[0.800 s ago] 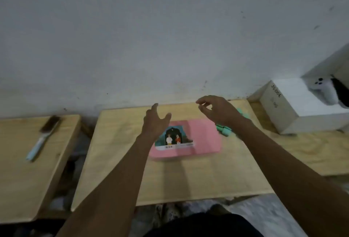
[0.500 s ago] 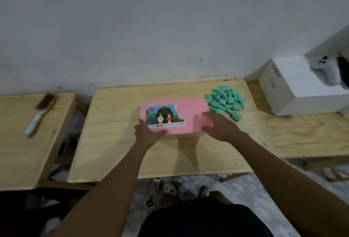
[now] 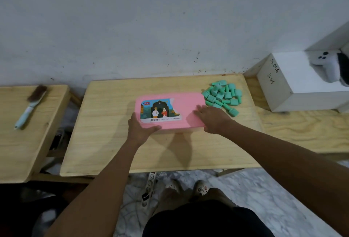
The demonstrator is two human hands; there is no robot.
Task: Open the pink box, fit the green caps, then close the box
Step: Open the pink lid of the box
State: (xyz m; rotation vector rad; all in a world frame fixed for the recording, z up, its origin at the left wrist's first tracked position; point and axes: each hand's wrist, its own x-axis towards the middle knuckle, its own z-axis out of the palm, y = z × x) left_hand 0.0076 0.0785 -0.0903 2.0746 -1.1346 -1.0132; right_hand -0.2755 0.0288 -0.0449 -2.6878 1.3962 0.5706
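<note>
Far out at nine o'clock from the box, a brush point(image 3: 30, 107) is lying on a separate worktop, well apart from the work and, I judge, playing no part in it. On the middle worktop point(image 3: 113, 151) the left hand point(image 3: 138, 128) is gripping the pink box point(image 3: 170, 111) at its seven o'clock corner. The thumb is lying across the lid along the near edge, while the fingers are passing out of sight round the left side, so I cannot tell how far they are curling. The box is sitting flat and closed near the centre of the worktop, its picture label point(image 3: 160, 111) facing up on the left half of the lid. The right hand point(image 3: 213, 119) is covering the five o'clock corner, its fingers point(image 3: 202, 110) nearly straight and lying flat on the lid, pointing toward ten o'clock and holding nothing. The hands are probably bracketing the near corners because the lid lifts from that edge, one steadying and one feeling for the seam. By that reading, opening is the step in hand and no fitting is done yet. The green caps point(image 3: 222, 96) are lying in a loose heap at the box's two o'clock, just beside its far right corner, within easy reach of the right hand. Further toward three o'clock a white box point(image 3: 294, 83) is carrying a white controller point(image 3: 328, 65).
</note>
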